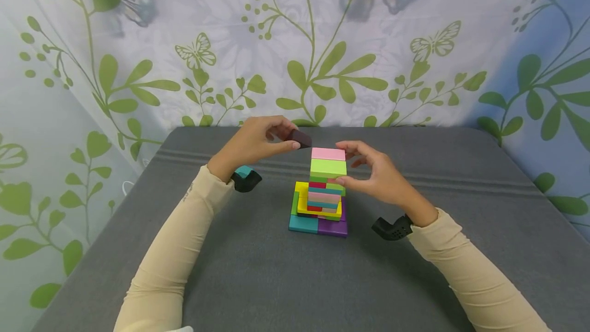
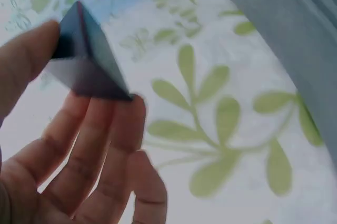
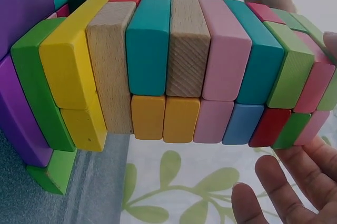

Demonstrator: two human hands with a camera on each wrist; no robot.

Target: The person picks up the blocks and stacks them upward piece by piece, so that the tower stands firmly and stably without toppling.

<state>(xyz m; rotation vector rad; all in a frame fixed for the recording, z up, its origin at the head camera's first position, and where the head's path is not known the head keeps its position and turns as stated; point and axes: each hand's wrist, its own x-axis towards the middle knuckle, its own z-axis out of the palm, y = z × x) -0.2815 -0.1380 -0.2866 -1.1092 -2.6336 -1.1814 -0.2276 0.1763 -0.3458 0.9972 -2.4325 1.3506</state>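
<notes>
A tower of coloured wooden blocks [image 1: 324, 197] stands on a wider base of purple, teal, green and yellow blocks. My left hand [image 1: 262, 140] pinches a dark, nearly black wooden block [image 1: 299, 138] between thumb and fingers, just left of and above the tower's top. The same dark block [image 2: 89, 56] is tilted in the left wrist view, apart from the tower. My right hand [image 1: 380, 173] holds the tower's upper layers, thumb at the front and fingers at the back. In the right wrist view, its fingertips [image 3: 295, 155] meet the pink and green end blocks.
A grey cloth-covered table [image 1: 258, 270] lies under everything. Behind it hangs a leaf-patterned curtain [image 1: 276, 55]. A small teal thing [image 1: 243, 171] shows by the left wrist, partly hidden. Black wrist devices [image 1: 393, 228] sit close to the tower on both sides.
</notes>
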